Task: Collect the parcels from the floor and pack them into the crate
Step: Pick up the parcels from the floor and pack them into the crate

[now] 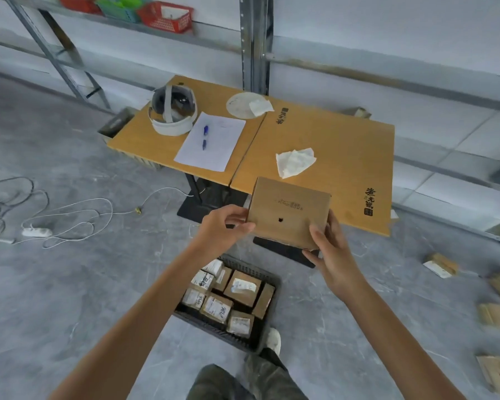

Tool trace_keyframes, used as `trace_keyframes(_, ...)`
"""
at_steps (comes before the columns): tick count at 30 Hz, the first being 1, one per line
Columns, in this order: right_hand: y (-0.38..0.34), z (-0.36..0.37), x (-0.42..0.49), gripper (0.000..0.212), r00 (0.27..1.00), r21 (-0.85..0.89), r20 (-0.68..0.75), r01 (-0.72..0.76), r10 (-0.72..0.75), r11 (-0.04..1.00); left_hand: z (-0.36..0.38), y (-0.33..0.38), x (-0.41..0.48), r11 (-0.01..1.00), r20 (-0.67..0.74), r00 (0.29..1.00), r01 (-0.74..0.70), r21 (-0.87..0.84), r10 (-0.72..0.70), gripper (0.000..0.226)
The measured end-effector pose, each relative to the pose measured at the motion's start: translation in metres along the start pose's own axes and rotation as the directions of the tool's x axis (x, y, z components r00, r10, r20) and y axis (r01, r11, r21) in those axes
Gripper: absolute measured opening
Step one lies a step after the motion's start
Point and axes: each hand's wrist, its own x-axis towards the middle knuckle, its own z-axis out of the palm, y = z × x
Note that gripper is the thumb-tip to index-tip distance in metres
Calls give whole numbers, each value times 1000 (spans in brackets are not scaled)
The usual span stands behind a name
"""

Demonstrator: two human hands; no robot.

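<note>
I hold a brown cardboard parcel with a small round hole in front of me, above the floor. My left hand pinches its left edge. My right hand grips its lower right corner. Below my arms sits a black plastic crate on the floor, holding several taped parcels with white labels. More brown parcels lie on the floor at the right, among them a flat brown parcel and a low parcel near the frame edge.
Two low yellow tables stand ahead, carrying a headset, paper with a blue pen, a round plate and crumpled tissue. White cables and a power strip lie on the floor at left. Metal shelving with coloured baskets lines the wall.
</note>
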Motion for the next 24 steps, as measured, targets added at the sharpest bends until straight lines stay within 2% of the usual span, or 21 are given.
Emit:
trace_keyframes(4,23,15,21,67,998,23,-57,-35,37,999,-11,-26,21,997,45,996,72,-33,-70,28)
trace_keyframes(8,54,42,34,54,981,90,-137,-127,139,988,-26,-59,37,986,105,982,161,-49,-155,31)
trace_keyframes(12,83,79,43,50,965,62,-151,-209,216,976,-42,-95,55,974,164,962,226,-17,-220,32)
trace_keyframes(16,112,110,58,53,931,171,-195,-277,308,945,-58,-139,74,966,212,943,254,43,-257,34)
trace_keyframes(18,129,118,68,49,906,239,-232,-300,355,923,-65,-161,85,966,243,935,254,44,-257,32)
trace_keyframes(21,164,128,82,30,849,323,-285,-351,444,879,-64,-196,98,962,301,915,271,37,-269,32)
trace_keyframes(24,212,134,97,27,769,381,-336,-417,544,825,-52,-239,107,922,367,849,379,77,-380,30)
